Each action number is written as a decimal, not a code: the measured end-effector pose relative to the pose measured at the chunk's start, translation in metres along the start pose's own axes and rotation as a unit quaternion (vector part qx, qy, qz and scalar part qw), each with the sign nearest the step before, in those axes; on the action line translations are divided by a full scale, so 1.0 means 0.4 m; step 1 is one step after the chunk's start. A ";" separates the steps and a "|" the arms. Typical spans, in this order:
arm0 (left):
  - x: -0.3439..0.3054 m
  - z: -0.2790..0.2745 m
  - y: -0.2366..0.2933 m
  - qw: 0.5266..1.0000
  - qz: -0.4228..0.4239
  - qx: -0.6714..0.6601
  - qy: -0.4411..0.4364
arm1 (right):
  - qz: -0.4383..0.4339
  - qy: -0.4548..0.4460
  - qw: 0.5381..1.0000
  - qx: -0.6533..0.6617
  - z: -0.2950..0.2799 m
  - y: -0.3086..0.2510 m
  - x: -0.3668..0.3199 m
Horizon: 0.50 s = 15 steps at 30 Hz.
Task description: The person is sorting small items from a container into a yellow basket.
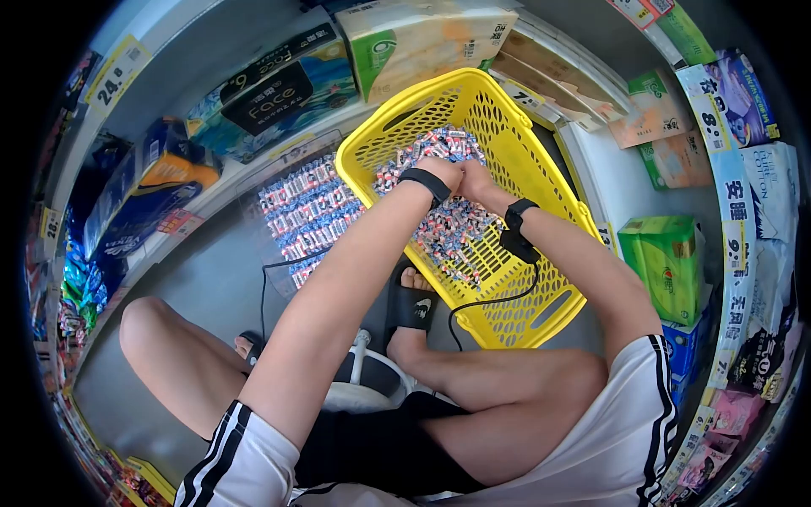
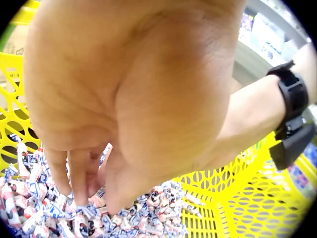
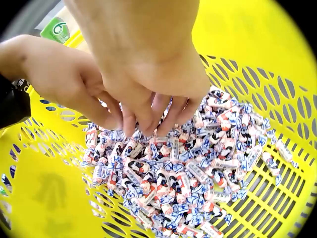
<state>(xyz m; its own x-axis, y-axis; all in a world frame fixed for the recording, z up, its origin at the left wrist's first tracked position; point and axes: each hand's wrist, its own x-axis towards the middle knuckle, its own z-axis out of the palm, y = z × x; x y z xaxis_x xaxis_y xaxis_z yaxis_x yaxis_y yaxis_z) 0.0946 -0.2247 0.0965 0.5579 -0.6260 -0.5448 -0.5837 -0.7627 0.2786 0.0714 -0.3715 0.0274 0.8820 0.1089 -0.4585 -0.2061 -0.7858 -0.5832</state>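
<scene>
Both hands are together, low over small wrapped candies [image 1: 439, 232] in a yellow basket [image 1: 541, 169]. In the left wrist view the left hand [image 2: 124, 99] points down, its thumb and bent fingers round candies [image 2: 99, 218] at the top of the heap. The right hand [image 3: 148, 74] has its fingers bent down into the candies [image 3: 163, 173], with bits of wrapper showing between them. Beside it in the right wrist view, the left hand [image 3: 59, 74] touches or nearly touches it. How many candies each hand grips is hidden.
Left of the basket, rows of similar candies [image 1: 308, 207] lie in a clear tray. Shelves with tissue packs [image 1: 270, 93] curve around. A black cable [image 1: 498, 300] crosses the basket's near end. The person's sandalled foot [image 1: 414, 296] is close to it.
</scene>
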 end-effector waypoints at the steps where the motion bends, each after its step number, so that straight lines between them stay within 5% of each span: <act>1: 0.000 0.004 -0.001 1.000 0.001 0.006 0.011 | -0.050 -0.004 0.997 -0.054 -0.006 -0.006 0.000; 6: -0.061 -0.053 -0.004 0.999 -0.016 0.024 0.025 | -0.088 -0.108 0.990 -0.013 -0.101 -0.078 0.011; 15: -0.242 -0.104 -0.061 0.982 0.008 -0.137 0.128 | -0.113 -0.132 0.967 0.183 -0.116 -0.227 -0.086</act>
<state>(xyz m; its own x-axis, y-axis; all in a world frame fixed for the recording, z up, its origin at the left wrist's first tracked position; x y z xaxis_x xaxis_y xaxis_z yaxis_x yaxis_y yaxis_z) 0.0794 -0.1522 0.1752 0.7002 -0.6325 -0.3312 -0.4327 -0.7449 0.5078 0.0796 -0.3321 0.1271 0.7926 0.4435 -0.4184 -0.1992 -0.4601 -0.8652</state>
